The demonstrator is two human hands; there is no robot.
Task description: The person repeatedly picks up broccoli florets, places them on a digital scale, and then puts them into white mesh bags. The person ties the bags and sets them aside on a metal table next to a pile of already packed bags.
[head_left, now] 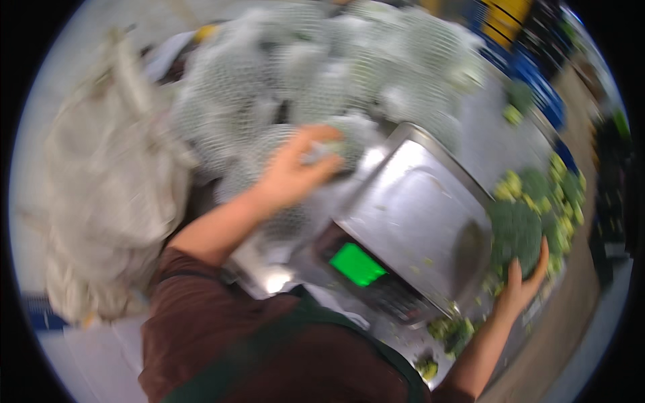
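Gripping a dense dark-green broccoli head (516, 232) in right hand (521, 282), left hand (295, 171) clutching what looks like white foam netting (322, 87) beyond it.

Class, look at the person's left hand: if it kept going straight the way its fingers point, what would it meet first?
The left hand points up and right into the heap of net-wrapped broccoli heads. Its fingertips already seem to touch one netted head, so that comes first, though blur leaves the contact uncertain.
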